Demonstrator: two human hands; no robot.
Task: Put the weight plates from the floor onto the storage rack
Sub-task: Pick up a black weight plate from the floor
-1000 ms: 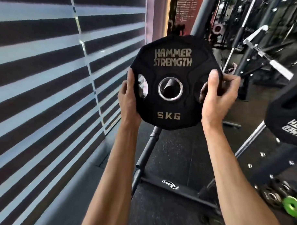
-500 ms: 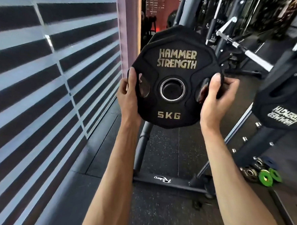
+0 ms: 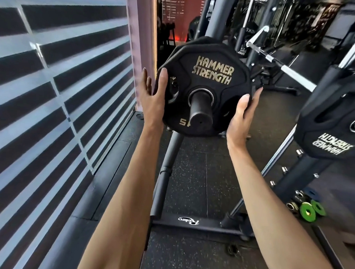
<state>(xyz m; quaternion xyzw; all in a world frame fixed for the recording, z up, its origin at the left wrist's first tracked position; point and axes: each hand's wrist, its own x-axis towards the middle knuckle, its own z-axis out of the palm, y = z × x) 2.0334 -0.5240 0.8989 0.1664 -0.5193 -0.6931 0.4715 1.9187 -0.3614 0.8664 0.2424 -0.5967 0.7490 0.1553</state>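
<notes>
The weight plate (image 3: pixel 213 55) hangs on the rack peg (image 3: pixel 200 113). The left hand (image 3: pixel 153 97) at nine o'clock and the right hand (image 3: pixel 240 116) at four press its rim with straight fingers.

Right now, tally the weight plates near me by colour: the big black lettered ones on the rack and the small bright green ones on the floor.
Big black rubber Hammer Strength plates on the rack: 2
Small bright green plates on the floor: 2
Total: 4
Darker small plates beside them: too blurred to count.

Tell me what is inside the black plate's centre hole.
A black storage peg passes through the plate, its end poking toward the camera. Its root behind the plate is covered.
</notes>
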